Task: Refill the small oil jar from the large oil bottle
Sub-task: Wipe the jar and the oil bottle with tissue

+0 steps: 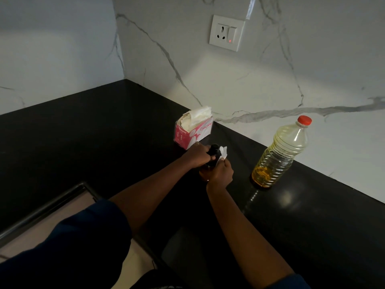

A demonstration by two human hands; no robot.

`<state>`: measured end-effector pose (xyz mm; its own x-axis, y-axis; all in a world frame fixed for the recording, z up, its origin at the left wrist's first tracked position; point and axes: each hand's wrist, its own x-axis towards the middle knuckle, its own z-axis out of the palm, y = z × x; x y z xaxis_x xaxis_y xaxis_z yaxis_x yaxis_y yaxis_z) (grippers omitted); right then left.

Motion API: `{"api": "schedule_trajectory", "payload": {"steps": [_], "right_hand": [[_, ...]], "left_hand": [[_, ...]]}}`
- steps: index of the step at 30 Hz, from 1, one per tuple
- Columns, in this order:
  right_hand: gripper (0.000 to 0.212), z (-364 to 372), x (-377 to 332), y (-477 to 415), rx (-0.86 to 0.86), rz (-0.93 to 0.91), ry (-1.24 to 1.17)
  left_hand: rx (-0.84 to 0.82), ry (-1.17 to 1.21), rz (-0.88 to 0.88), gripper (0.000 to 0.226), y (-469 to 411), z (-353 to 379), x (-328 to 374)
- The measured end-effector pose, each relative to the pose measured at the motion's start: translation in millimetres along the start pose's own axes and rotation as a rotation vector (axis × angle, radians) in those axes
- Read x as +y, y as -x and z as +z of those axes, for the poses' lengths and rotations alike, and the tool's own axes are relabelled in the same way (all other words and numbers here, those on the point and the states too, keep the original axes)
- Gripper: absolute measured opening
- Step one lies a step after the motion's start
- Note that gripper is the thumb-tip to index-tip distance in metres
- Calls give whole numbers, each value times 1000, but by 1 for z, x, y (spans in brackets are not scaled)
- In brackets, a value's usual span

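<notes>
A black countertop (104, 132) is running from the left edge of the frame to the lower right, meeting a white marble-veined wall (229, 80) that is filling the upper half. At the right of the frame, 1 large oil bottle (279, 155) of clear ribbed plastic is standing upright on the counter close to the wall, with its red cap (304, 120) on. Amber oil is showing in its lower part; higher up the plastic is looking pale yellow, so the exact level is unclear. At the centre, 1 pink and white tissue box (193, 132) is sitting against the wall, with white tissues bunching out of its open top. Just below the box, the left hand (196, 155) is curling its fingers round the black top of the small oil jar (214, 150), which is standing well apart from the bottle and is mostly hidden, so its contents are not showing. The right hand (220, 173) is pinching a scrap of tissue (223, 152) against the jar's right side.
</notes>
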<state>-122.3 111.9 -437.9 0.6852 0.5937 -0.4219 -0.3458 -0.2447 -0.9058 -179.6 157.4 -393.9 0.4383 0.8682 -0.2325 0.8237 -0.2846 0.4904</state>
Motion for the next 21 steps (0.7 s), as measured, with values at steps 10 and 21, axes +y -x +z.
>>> {"api": "schedule_trajectory", "payload": {"steps": [10, 21], "right_hand": [[23, -7, 13, 0, 26, 122, 6], [23, 1, 0, -1, 50, 49, -34]], "left_hand": [[-58, -53, 14, 54, -2, -5, -2], [-5, -115, 38, 47, -8, -4, -3]]}}
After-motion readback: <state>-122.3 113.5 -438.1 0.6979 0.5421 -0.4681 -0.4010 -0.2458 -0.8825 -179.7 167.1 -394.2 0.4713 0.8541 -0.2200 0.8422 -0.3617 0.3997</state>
